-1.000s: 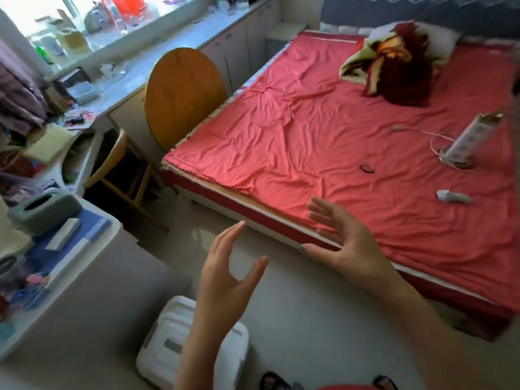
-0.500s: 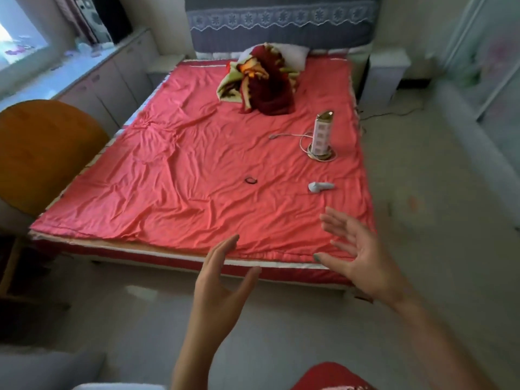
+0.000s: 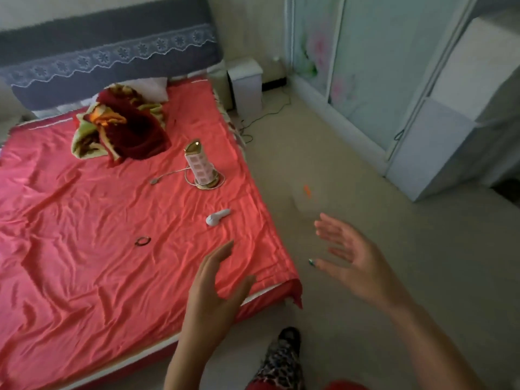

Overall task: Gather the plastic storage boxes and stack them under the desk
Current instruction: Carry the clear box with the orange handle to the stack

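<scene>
Fingers of left hand (image 3: 209, 294) and right hand (image 3: 357, 260) spread wide, holding nothing, above red bed (image 3: 84, 249)

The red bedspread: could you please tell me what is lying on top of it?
On the red bedspread are a crumpled blanket, an upright tower power strip with its cord, a small white device and a hair tie. Whatever lies beneath the blanket is hidden.
</scene>
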A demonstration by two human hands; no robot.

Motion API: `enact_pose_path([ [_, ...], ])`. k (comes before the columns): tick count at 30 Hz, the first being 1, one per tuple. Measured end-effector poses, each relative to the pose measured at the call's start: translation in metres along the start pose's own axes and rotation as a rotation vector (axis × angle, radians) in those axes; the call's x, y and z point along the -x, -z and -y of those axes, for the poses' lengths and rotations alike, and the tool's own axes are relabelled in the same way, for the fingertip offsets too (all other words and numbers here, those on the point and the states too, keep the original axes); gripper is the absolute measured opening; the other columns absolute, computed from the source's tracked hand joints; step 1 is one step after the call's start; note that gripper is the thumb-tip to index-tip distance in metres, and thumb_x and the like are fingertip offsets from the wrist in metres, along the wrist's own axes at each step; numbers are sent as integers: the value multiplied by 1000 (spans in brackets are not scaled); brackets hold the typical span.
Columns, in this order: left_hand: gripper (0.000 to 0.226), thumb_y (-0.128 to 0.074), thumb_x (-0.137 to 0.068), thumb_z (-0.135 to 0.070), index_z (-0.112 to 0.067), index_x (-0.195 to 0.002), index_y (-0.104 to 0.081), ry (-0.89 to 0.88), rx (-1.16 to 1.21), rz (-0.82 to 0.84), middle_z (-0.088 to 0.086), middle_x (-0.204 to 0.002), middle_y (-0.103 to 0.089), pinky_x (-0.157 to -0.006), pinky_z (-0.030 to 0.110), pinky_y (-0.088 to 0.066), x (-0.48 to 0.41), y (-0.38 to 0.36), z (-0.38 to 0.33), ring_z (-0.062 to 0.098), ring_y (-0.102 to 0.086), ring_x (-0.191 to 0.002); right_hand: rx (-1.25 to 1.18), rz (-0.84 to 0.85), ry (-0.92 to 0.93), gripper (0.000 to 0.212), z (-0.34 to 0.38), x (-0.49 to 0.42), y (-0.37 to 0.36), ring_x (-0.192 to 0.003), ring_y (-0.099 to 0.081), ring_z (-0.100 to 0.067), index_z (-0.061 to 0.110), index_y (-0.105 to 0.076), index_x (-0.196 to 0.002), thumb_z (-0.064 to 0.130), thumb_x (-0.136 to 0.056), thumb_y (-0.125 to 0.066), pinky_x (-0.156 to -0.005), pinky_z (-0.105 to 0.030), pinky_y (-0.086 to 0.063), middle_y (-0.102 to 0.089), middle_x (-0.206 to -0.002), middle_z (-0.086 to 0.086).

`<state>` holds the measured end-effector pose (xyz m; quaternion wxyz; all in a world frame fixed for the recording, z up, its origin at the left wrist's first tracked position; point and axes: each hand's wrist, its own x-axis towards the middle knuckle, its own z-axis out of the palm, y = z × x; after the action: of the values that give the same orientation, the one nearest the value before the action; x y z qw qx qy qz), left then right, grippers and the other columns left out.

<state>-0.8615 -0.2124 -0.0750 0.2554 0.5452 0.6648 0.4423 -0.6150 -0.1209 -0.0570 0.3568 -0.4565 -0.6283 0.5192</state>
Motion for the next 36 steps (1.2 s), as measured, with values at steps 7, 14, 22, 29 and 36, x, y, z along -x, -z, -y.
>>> enact_pose_path([
  [7,63,-74,-74,-42,-32,-133,-55,-59,83,144,-20,-132,-58,-104,16,-41,-99,-74,-19,-3,-51,-127,0,-208,-53,75,-15,-47,72,-120,-58,3,34,-49,-132,-2,-73,-80,-101,-24,-47,-60,-131,14],
  [14,60,-80,-76,-20,-26,-130,-56,-132,116,196,-9,-130,-60,-107,30,-42,-221,-151,-39,4,-54,-125,26,-312,-94,73,-26,-133,140,-119,-60,1,33,-51,-132,2,-74,-81,-101,-29,-49,-63,-129,12],
  [22,61,-78,-77,-34,-26,-133,-55,-140,101,276,-13,-128,-60,-104,27,-43,-341,-214,-43,2,-54,-124,23,-360,-103,74,-34,-233,185,-122,-58,0,36,-50,-134,5,-74,-82,-103,-34,-48,-62,-131,14],
  [29,61,-80,-77,-27,-27,-133,-55,-84,83,295,-14,-127,-59,-104,31,-44,-405,-249,-42,-2,-54,-123,29,-384,-126,74,-39,-296,231,-122,-58,0,31,-50,-137,8,-75,-82,-104,-34,-48,-61,-132,14],
  [36,60,-81,-77,-28,-29,-132,-55,2,59,192,-14,-128,-60,-103,30,-43,-464,-272,-29,0,-54,-123,4,-309,-120,72,-64,-393,269,-120,-59,0,36,-51,-133,5,-75,-80,-102,-34,-48,-62,-130,12],
])
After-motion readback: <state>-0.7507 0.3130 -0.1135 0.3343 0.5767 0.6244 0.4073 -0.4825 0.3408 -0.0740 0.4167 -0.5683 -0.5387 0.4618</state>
